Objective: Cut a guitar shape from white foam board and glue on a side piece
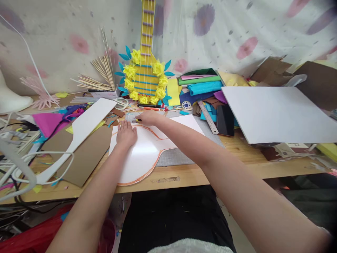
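A white foam board (143,151) lies on the work surface, with orange marker lines along a rounded outline and a straighter neck shape. Its lower curved edge is cut round, near the table's front. My left hand (126,134) rests flat on the board's upper left part, fingers stretched out. Close beside it, at the board's far edge, my right hand (148,118) is closed round a small utility knife (137,121), mostly hidden by the fingers. A grey cutting mat (176,159) shows under the board.
A yellow paper-flowered guitar (146,75) stands behind. Left are a white cut board strip (88,121), brown cardboard (91,160) and white cables (71,158). Right are a steel ruler (208,117), a phone (225,120) and a large white board (279,114).
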`<state>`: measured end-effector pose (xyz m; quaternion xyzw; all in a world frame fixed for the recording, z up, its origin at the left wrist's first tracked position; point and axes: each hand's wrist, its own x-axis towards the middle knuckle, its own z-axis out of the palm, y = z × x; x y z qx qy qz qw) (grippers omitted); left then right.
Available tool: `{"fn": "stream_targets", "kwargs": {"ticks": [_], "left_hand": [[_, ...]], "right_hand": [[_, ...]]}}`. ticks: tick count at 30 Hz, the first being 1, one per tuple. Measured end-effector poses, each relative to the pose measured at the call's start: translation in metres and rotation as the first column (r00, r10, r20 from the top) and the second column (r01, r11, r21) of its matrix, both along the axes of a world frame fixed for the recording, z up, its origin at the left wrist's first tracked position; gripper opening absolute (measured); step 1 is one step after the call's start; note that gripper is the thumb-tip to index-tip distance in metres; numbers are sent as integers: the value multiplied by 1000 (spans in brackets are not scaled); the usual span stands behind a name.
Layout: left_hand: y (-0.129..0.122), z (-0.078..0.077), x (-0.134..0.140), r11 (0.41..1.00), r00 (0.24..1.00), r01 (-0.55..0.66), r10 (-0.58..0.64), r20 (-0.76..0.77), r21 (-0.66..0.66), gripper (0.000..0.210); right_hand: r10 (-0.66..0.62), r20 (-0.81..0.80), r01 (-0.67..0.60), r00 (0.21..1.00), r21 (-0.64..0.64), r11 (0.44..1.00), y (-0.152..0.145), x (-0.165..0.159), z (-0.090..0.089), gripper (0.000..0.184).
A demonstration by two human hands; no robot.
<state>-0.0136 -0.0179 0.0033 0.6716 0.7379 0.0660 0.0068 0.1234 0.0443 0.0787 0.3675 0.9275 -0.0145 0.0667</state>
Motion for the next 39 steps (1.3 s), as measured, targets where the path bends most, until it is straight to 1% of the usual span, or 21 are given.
{"fn": "stream_targets", "kwargs": {"ticks": [7, 11, 13, 15, 17, 18, 20, 22, 24, 26, 28, 31, 33, 34, 35, 37, 39], "left_hand": [[-1, 1, 1, 1000, 1000, -7, 7, 1, -6, 63], [0, 0, 0, 1000, 1000, -4, 4, 8, 0, 63], [1, 0, -1, 1000, 1000, -6, 6, 13, -5, 63], [1, -1, -1, 1000, 1000, -7, 8, 19, -6, 63], [2, -1, -2, 1000, 1000, -5, 5, 31, 2, 63], [2, -1, -2, 1000, 999, -1, 0, 38, 13, 62], [2, -1, -3, 999, 999, 12, -15, 47, 52, 58], [2, 1, -3, 994, 999, 24, -29, 42, 111, 54], [4, 6, -3, 986, 999, 30, -37, 38, 165, 52], [8, 13, -3, 976, 998, 44, -53, 38, 212, 52], [12, 21, -1, 965, 997, 59, -69, 30, 256, 51], [20, 33, 3, 946, 996, 71, -83, 22, 318, 48], [24, 38, 5, 929, 992, 107, -124, 25, 354, 47], [27, 40, 6, 919, 986, 141, -163, 27, 369, 46], [29, 41, 6, 906, 978, 179, -207, 31, 383, 46], [33, 44, 5, 880, 960, 231, -276, 51, 414, 45], [37, 50, 4, 862, 957, 208, -277, 87, 463, 45]], "right_hand": [[3, 59, 0, 998, -62, 998, 1, 1, 9, 44], [4, 30, -2, 1000, -73, 997, 2, 0, 7, 43], [-9, -6, 8, 1000, -74, 997, 2, 2, 1, 42], [-37, -82, 30, 996, -81, 996, 3, 7, -6, 41], [-95, -190, 79, 977, -90, 993, 4, 19, -14, 41], [-144, -236, 123, 961, -99, 987, 5, 28, -16, 42], [-257, -286, 228, 923, -128, 965, 8, 49, -19, 45], [-349, -304, 296, 886, -208, 932, 11, 72, -20, 50], [-424, -293, 323, 857, -335, 885, 13, 92, -18, 53], [-461, -277, 338, 843, -393, 855, 16, 107, -16, 51], [-460, -269, 344, 846, -382, 858, 17, 114, -13, 47], [-446, -256, 364, 858, -313, 878, 15, 115, -4, 47], [-463, -242, 397, 853, -277, 875, 11, 114, 5, 49], [-481, -230, 413, 846, -286, 865, 8, 114, 9, 49], [-500, -214, 424, 839, -319, 848, 6, 115, 14, 48], [-544, -193, 429, 817, -428, 796, 1, 119, 22, 42], [-608, -199, 438, 769, -529, 727, -2, 124, 26, 34]]}}
